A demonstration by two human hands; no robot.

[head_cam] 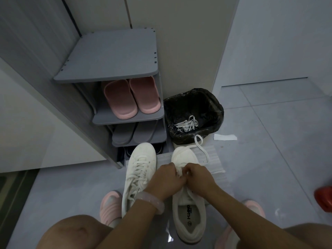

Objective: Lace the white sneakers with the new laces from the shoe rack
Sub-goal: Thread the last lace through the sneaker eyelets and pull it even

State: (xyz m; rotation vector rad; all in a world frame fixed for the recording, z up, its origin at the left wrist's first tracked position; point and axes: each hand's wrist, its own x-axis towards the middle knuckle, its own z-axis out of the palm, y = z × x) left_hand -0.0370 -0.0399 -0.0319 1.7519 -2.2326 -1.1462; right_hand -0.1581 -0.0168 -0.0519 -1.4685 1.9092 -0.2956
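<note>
Two white sneakers stand on the floor in front of me. The left sneaker (140, 169) is laced up its front. Over the lower eyelets of the right sneaker (188, 212), my left hand (166, 180) and my right hand (199, 177) meet, fingers curled and pinching a white lace (202, 148). One end of this lace loops out past the toe toward the bin. The spot where the fingers work is hidden by the hands. The grey shoe rack (111, 58) stands beyond the sneakers.
The rack holds pink slippers (132, 97) and grey slippers (133, 133). A black-lined bin (194, 114) to its right contains a bundle of white laces. A white mat lies under the right sneaker, a paper strip (225, 137) is on the floor, and a red object (324, 198) sits at the right edge.
</note>
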